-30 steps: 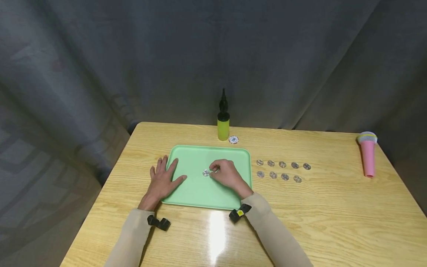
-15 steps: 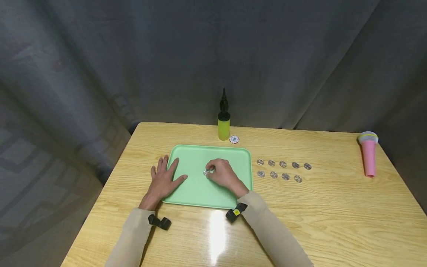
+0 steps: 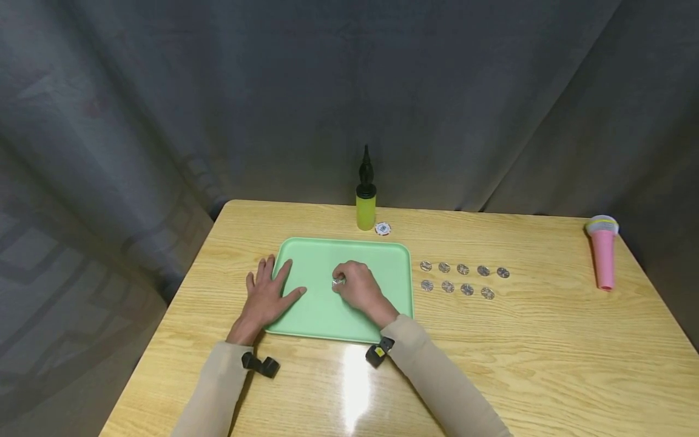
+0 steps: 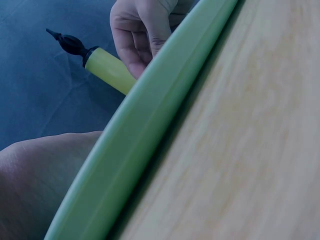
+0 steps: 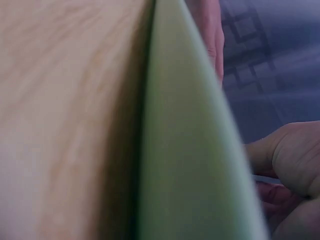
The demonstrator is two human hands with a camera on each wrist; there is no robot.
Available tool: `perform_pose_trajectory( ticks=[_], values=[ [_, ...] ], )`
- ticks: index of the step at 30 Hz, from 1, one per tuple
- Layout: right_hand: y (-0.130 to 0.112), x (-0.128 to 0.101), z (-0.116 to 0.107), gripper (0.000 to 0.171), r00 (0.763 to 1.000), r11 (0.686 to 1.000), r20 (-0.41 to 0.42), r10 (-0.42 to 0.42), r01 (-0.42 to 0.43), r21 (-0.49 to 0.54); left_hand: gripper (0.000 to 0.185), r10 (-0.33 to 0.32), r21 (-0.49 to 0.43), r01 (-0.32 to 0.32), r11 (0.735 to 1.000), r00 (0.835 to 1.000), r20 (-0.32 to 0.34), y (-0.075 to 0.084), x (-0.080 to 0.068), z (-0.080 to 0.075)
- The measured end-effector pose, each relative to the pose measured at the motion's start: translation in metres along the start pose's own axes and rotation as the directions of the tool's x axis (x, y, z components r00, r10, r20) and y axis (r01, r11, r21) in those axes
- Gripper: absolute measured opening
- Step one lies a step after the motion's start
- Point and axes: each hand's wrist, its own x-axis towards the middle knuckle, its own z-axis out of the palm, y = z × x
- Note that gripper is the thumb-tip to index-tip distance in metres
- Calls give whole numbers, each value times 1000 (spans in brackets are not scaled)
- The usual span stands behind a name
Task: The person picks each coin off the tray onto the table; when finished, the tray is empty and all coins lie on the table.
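While your right hand [image 3: 357, 286] pinches the coin [image 3: 338, 281] at its fingertips over the green tray [image 3: 322, 315], set it down flat before releasing; your left hand [image 3: 266, 295], fingers spread, steadies the tray's near-left edge.

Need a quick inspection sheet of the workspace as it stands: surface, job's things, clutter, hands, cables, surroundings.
Surface: wooden table, glare patch near the front edge.
Job's things: green tray on the table; small silver coin on the tray at the right hand's fingertips; nine loose coins in two rows right of the tray.
Clutter: yellow pump with black nozzle upright behind the tray; poker chip beside it; pink toy microphone lying at the far right.
Hands: left hand flat on the tray's left rim; right hand curled, pinching the coin.
Cables: nothing seen; black straps at both wrists.
Surroundings: dark grey curtain behind.
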Motion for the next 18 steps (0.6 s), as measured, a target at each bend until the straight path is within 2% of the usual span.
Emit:
perform_pose_trajectory(
  ticks=[18],
  values=[
    [-6, -3, 1, 15, 999, 998, 47, -13, 16, -65, 80, 5, -5, -5, 1000, 1000, -5, 1, 0, -1]
  ],
)
